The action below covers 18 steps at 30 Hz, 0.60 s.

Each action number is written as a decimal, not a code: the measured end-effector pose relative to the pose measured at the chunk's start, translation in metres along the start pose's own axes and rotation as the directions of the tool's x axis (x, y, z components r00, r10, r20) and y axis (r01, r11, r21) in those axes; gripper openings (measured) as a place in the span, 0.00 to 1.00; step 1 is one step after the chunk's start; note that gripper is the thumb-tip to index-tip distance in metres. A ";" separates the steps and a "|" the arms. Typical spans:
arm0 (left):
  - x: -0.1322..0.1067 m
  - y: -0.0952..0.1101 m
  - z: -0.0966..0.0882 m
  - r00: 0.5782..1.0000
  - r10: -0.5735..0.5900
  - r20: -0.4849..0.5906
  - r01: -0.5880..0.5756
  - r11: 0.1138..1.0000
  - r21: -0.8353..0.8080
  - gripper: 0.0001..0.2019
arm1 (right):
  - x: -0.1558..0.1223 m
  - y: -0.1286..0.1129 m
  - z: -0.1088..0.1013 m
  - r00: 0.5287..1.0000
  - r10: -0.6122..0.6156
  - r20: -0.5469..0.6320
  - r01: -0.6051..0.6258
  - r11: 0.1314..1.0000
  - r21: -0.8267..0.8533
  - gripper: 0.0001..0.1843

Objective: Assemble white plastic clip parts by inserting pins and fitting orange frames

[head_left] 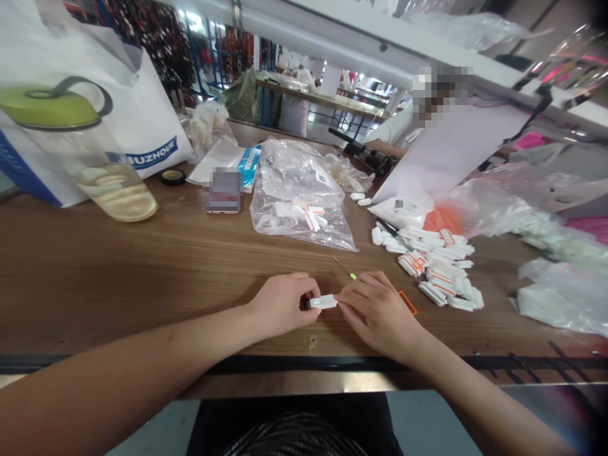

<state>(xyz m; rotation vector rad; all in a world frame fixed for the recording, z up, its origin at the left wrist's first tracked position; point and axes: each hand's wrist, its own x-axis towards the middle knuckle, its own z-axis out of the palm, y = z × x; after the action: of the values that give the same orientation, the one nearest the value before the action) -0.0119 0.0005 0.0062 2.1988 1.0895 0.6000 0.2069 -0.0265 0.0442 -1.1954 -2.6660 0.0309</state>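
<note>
White plastic piece (322,302), long axis lying crosswise between the hands. Left hand (282,305) curled, pinching its left end; right hand (380,315) half-closed, fingertips at its right end, grip unclear. Green-tipped pin (344,268) just ahead of right hand; orange plastic frame (407,303) beside it.

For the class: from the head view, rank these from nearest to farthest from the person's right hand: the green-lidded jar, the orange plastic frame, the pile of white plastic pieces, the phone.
1. Orange plastic frame, just right of the right hand.
2. Pile of white plastic pieces, farther right.
3. Phone, ahead and left.
4. Green-lidded jar, far left.
</note>
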 end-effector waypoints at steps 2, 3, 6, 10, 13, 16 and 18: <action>0.000 0.000 0.000 1.000 0.000 0.005 0.000 1.000 -0.001 0.05 | -0.003 0.001 0.002 0.999 -0.004 -0.034 0.004 1.000 0.001 0.10; 0.000 0.000 0.000 1.000 0.000 0.006 0.000 1.000 -0.002 0.05 | -0.004 0.001 0.003 0.999 -0.009 -0.044 0.009 1.000 -0.001 0.10; 0.000 -0.001 0.000 1.000 -0.002 0.002 0.002 1.000 -0.006 0.05 | -0.006 -0.004 0.007 0.999 -0.024 -0.040 0.023 1.000 -0.021 0.10; -0.001 -0.001 0.000 1.000 0.007 -0.002 -0.008 1.000 -0.012 0.05 | -0.006 -0.011 0.009 0.999 -0.014 -0.032 0.012 0.999 -0.038 0.09; -0.001 -0.001 -0.001 1.000 0.004 0.011 -0.004 1.000 -0.004 0.05 | -0.008 0.003 0.006 0.996 0.052 -0.067 -0.043 0.992 0.120 0.10; -0.001 -0.001 -0.001 1.000 -0.008 0.021 0.008 1.000 0.003 0.05 | -0.014 0.039 0.001 0.938 0.324 -0.128 -0.278 0.918 0.282 0.11; -0.001 -0.002 -0.001 1.000 -0.005 0.022 0.005 1.000 0.008 0.05 | -0.018 0.066 -0.002 0.852 0.517 -0.080 -0.488 0.840 0.236 0.11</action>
<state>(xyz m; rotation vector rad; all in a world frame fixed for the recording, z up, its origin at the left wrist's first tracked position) -0.0137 0.0005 0.0055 2.2036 1.0869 0.5691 0.2680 0.0041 0.0352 -1.7160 -2.0927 0.2905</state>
